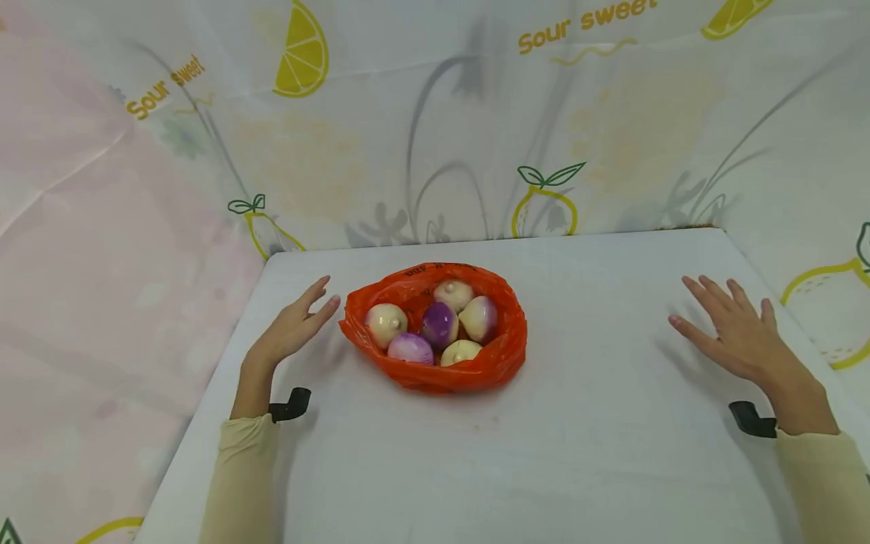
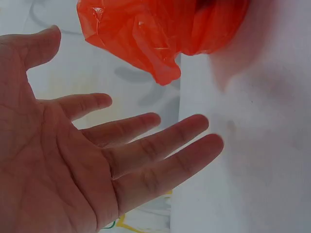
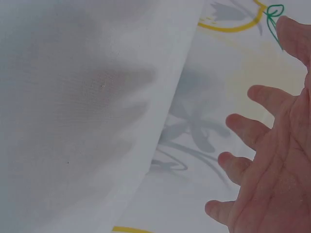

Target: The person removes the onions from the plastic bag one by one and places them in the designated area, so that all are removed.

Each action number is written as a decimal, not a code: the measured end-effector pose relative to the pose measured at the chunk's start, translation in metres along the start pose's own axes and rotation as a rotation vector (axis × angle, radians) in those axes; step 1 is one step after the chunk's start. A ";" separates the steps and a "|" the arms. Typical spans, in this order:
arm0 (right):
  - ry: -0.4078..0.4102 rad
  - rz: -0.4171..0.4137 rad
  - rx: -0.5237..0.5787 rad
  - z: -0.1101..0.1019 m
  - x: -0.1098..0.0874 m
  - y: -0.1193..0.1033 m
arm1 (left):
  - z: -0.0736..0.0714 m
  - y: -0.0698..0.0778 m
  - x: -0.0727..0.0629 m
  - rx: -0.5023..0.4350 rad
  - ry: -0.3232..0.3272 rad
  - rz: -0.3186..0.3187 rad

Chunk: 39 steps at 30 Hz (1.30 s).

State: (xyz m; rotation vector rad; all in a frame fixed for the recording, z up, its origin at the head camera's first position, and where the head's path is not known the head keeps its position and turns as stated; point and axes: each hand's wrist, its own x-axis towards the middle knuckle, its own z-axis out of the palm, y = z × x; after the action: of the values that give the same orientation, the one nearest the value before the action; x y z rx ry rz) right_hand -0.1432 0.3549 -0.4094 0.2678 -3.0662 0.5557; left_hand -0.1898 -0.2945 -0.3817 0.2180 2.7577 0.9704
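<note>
Hovering just beside the red bag [image 1: 442, 380], left hand [image 1: 291, 331] has fingers outstretched, released. Right hand [image 1: 741, 344] well apart over the desk [image 1: 578, 453], fingers likewise spread. Bag sits toward the far edge, onions [image 1: 439, 325] inside.

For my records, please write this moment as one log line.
left hand: empty, beside red bag; right hand: empty, farther away; onions: inside bag
</note>
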 end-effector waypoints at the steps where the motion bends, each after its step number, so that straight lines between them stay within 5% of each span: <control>1: -0.002 0.000 0.004 0.000 0.000 0.000 | 0.000 0.001 0.002 -0.052 -0.020 -0.003; 6: -0.004 -0.009 0.028 0.000 0.001 -0.003 | 0.003 0.001 0.014 -0.302 -0.145 -0.009; 14: -0.016 -0.020 0.076 0.002 0.004 -0.010 | 0.011 -0.001 0.023 -0.448 -0.256 0.004; 25: -0.004 -0.038 0.157 0.004 0.014 -0.024 | 0.018 0.001 0.030 -0.478 -0.127 0.047; 34: 0.112 -0.059 0.326 0.010 0.031 -0.062 | 0.017 0.003 0.029 -0.450 -0.095 0.024; 39: 0.108 -0.084 0.371 0.017 0.045 -0.087 | 0.017 0.006 0.029 -0.442 -0.090 0.031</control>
State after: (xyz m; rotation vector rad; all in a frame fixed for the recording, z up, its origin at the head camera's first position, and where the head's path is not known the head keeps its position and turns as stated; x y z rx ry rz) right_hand -0.1722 0.2614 -0.3927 0.3552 -2.8136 1.0932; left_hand -0.2133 -0.2740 -0.3955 0.2240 2.3891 1.5013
